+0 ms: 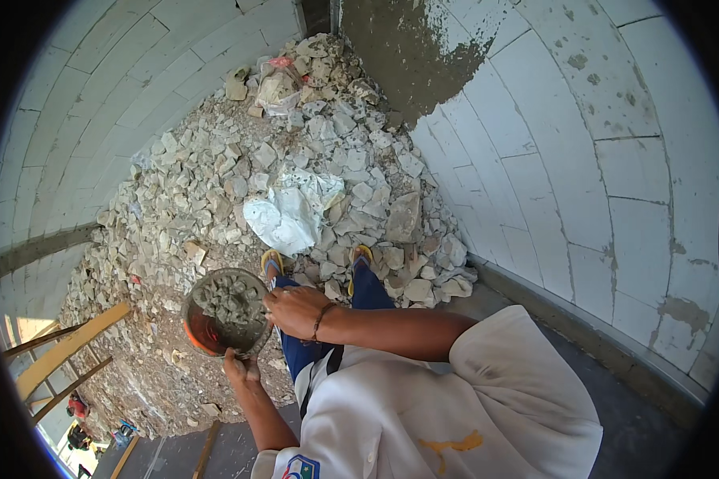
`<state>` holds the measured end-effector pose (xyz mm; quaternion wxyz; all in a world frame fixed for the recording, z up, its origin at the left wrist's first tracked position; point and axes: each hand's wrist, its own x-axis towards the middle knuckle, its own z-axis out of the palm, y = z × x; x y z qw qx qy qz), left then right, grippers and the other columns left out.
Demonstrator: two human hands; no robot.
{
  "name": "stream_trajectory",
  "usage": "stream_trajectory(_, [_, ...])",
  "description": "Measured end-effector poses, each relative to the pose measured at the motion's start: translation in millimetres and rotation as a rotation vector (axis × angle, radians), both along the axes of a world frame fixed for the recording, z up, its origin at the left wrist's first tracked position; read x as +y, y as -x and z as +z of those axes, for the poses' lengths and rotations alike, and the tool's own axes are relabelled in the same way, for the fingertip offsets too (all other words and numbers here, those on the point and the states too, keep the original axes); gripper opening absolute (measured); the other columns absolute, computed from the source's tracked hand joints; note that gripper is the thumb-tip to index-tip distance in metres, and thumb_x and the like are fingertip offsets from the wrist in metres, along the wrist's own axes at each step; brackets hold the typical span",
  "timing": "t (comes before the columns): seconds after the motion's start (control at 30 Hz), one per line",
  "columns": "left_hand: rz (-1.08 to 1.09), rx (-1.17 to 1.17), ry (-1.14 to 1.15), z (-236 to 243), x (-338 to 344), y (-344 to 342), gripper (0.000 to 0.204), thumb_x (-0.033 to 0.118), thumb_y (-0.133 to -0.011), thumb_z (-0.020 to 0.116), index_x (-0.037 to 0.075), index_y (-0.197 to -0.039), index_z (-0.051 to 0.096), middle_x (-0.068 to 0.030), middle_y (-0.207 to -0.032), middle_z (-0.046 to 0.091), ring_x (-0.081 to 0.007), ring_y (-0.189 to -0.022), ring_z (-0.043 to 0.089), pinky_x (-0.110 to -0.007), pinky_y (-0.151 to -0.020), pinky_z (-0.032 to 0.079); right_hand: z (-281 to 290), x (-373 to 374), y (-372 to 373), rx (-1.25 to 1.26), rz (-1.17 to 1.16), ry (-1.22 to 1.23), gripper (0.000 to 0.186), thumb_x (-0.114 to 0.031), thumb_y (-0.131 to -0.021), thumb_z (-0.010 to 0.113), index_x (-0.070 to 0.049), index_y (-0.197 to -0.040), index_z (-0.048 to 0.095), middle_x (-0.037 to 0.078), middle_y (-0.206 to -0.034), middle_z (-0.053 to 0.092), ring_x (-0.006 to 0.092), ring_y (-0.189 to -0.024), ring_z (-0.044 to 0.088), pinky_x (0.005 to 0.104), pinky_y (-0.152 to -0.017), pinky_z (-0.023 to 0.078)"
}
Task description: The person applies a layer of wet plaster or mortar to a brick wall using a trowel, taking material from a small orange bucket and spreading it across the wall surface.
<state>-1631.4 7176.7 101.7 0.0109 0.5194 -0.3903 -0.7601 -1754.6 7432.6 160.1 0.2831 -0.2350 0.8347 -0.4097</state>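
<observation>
A round dark bowl (pixel 253 342) with an orange patch inside holds wet grey mortar (pixel 230 297). It hangs in front of me, over the rubble, tilted a little. My right hand (pixel 295 312), with a bracelet at the wrist, is closed at the bowl's right rim; its fingertips are partly hidden, and I cannot make out whether a tool is in it. From below, my left hand (pixel 241 367) grips the near rim, thumb up against the side.
Broken rubble (pixel 208 184) covers the ground around my sandalled feet (pixel 361 255). A white plastic sack (pixel 284 215) lies ahead. Pale block walls (pixel 551 184) rise on both sides, the right one partly coated with grey plaster (pixel 415 56). Wooden planks (pixel 72 351) stand at lower left.
</observation>
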Motion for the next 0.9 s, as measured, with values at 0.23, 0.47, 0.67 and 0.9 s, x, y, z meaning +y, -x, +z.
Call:
stream_trajectory(0.23, [0.099, 0.049, -0.031, -44.8, 42.7, -29.2, 0.031, 0.009, -0.085, 0.044, -0.001, -0.113, 0.055, -0.0151, -0.11, 0.062, -0.0302, -0.096, 0.063, -0.047, -0.084, 0.054, -168.3, 92.2, 14.5, -0.376, -0.138, 0.364, 0.031, -0.03, -0.089, 0.057, 0.0, -0.098, 0.059, 0.013, -0.082, 0.063, 0.0247, -0.068, 0.062, 0.0352, -0.064, 0.05])
stream_trajectory(0.47, [0.065, -0.032, 0.018, -96.6, 74.1, -25.7, 0.03, 0.011, -0.085, 0.046, 0.001, -0.111, 0.056, -0.013, -0.107, 0.064, -0.0262, -0.092, 0.063, -0.042, -0.082, 0.055, -333.5, 364.8, 163.7, -0.935, -1.155, 0.023, 0.021, -0.027, -0.089, 0.06, -0.006, -0.09, 0.058, 0.002, -0.069, 0.055, 0.0124, -0.057, 0.052, 0.0274, -0.047, 0.044])
stream_trajectory(0.67, [-0.109, -0.028, -0.064, -80.4, 65.6, -20.2, 0.024, 0.009, -0.078, 0.053, 0.004, -0.101, 0.058, -0.009, -0.099, 0.064, -0.0243, -0.084, 0.063, -0.04, -0.072, 0.055, -134.1, 426.3, 160.8, -0.119, -1.163, 0.549, 0.028, -0.028, -0.093, 0.054, -0.003, -0.105, 0.057, 0.0, -0.072, 0.052, 0.0072, -0.057, 0.05, 0.0217, -0.052, 0.043])
stream_trajectory(0.9, [-0.31, -0.027, 0.004, -37.7, 51.8, 0.6, 0.022, 0.011, -0.081, 0.05, 0.001, -0.1, 0.055, -0.0112, -0.099, 0.059, -0.027, -0.087, 0.061, -0.044, -0.073, 0.054, -6.1, 206.9, -8.2, 0.013, -0.25, -0.448, 0.033, -0.031, -0.089, 0.052, -0.001, -0.1, 0.061, 0.02, -0.088, 0.065, 0.0376, -0.079, 0.062, 0.0446, -0.072, 0.05])
